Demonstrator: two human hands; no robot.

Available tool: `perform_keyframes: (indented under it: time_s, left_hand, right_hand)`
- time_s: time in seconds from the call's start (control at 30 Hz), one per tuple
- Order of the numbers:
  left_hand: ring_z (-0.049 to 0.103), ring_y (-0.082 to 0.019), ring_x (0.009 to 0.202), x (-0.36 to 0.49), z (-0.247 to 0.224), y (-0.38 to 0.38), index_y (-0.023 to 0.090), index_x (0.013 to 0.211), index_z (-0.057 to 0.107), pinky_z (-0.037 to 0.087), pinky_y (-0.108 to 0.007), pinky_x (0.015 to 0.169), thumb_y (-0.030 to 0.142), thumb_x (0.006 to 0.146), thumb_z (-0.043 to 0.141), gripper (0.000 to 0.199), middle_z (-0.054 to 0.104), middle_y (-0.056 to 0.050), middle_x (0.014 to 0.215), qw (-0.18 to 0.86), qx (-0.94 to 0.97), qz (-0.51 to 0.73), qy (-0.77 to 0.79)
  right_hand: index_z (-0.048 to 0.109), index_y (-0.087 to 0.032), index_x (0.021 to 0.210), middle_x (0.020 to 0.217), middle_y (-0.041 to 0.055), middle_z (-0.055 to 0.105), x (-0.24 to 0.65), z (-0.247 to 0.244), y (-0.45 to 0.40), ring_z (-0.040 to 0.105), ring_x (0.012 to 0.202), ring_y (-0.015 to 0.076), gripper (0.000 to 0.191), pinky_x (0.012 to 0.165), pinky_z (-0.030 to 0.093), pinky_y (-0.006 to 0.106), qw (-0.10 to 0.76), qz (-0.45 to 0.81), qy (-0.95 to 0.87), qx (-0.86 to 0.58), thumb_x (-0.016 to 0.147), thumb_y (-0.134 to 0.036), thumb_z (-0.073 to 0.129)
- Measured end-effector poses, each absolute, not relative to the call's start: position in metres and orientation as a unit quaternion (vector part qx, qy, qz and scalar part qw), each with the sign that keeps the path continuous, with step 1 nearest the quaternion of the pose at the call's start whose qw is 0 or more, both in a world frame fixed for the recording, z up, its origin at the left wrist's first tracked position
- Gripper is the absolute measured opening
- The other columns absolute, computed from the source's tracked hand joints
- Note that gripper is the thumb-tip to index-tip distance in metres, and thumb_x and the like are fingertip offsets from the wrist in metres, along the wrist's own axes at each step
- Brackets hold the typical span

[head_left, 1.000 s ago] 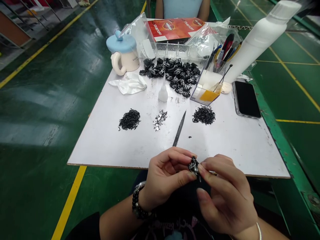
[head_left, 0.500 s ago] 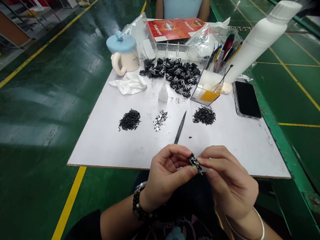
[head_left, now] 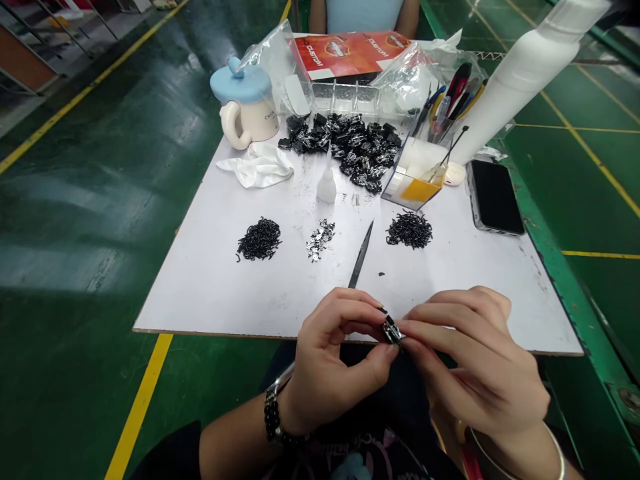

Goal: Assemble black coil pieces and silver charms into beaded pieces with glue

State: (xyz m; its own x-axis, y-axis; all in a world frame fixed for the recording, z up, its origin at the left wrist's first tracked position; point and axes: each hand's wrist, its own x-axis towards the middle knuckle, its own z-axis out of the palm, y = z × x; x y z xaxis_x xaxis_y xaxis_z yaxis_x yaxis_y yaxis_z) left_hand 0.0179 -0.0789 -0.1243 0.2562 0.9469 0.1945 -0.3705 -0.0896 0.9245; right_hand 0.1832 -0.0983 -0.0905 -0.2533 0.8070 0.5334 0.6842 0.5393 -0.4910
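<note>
So I've got this little black-and-silver part (head_left: 392, 331) pinched in my left hand (head_left: 333, 363), fingertips on top and thumb underneath; my right hand (head_left: 480, 360) is on it too, fingertips together at its right side, so both grips are closed on the same piece; it's up in front of me at the near edge of the bench (head_left: 215, 287). The black tweezers (head_left: 361, 255) lie just beyond my left fingers, pointed end away from me; left of them is a small pile of silver bits (head_left: 320, 240), then a heap of curved black pieces (head_left: 260, 239) farther left; another black heap (head_left: 409, 229) sits to the right of the tweezers. Behind the silver bits stands a small nozzle bottle (head_left: 327, 185), with a big spread of black-and-silver parts (head_left: 357, 147) past it; my phone (head_left: 496, 197) lies over on the right side.
</note>
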Motion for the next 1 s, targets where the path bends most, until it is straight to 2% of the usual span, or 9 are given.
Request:
perform_keyframes:
  time_s: [1.0]
  left_hand:
    - [0.062,-0.013,0.08,0.0184,-0.1237,-0.079,0.018,0.094,0.064,0.058,-0.023,0.074,0.003,0.072,0.068,0.027,0.057,-0.006,0.097,0.61,0.502,0.538,0.293]
  right_hand:
    - [0.066,-0.014,0.094,0.082,0.005,0.067,0.1776,-0.0952,-0.1032,0.058,0.077,0.0181,0.016,0.07,0.033,0.037,0.376,0.021,-0.793,-0.48,0.081,-0.007,0.06]
